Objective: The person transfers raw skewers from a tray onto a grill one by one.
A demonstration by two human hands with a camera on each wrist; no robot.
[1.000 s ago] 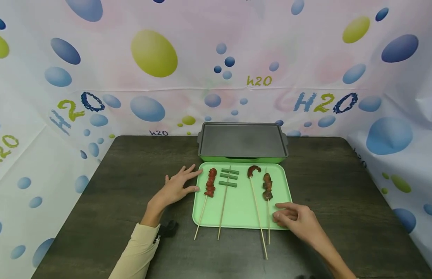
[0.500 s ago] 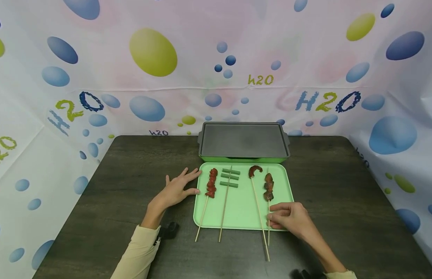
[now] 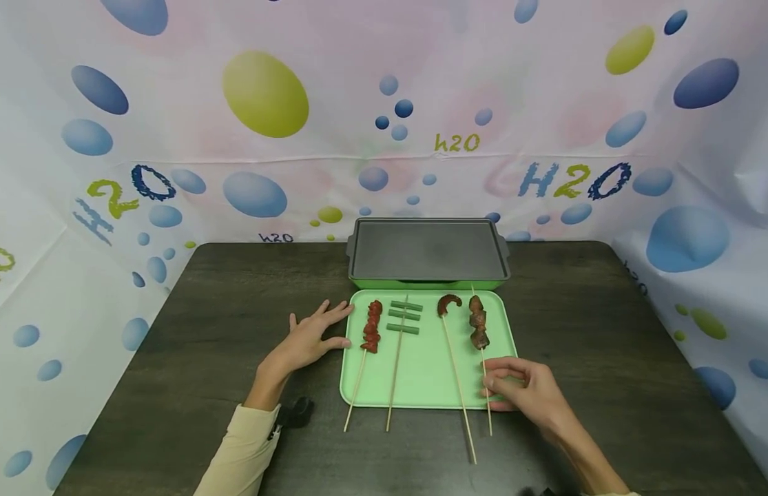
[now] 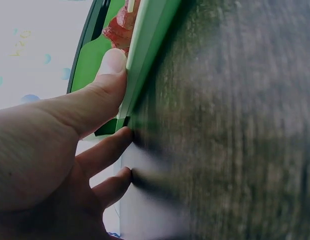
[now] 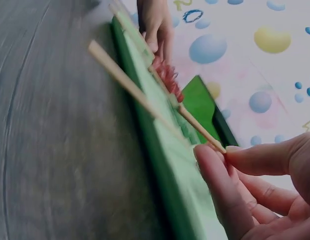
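A light green tray (image 3: 421, 382) bears skewers laid side by side. My right hand (image 3: 532, 396) pinches the wooden stick of the rightmost one, a skewer of brown meat chunks (image 3: 479, 324), between thumb and fingertips. In the right wrist view this stick (image 5: 199, 126) runs up from the pinch. My left hand (image 3: 304, 342) lies spread along the tray's left side, and its thumb (image 4: 113, 62) touches the rim. Left to right, the others are a skewer with red pieces (image 3: 371, 329), one with green sticks (image 3: 403, 315) and one with a curled dark red piece (image 3: 448, 303).
A grey rectangular griddle (image 3: 430, 248) with a green base stands right behind the tray. The dark wooden table (image 3: 607, 331) extends on both sides. A patterned curtain (image 3: 334, 103) hangs at the back. Several skewer sticks jut over the tray's front edge.
My right hand has closed its fingertips on the meat skewer's stick. The skewer has shifted slightly away from me and its stick end swung right. My left hand has stayed at the tray.
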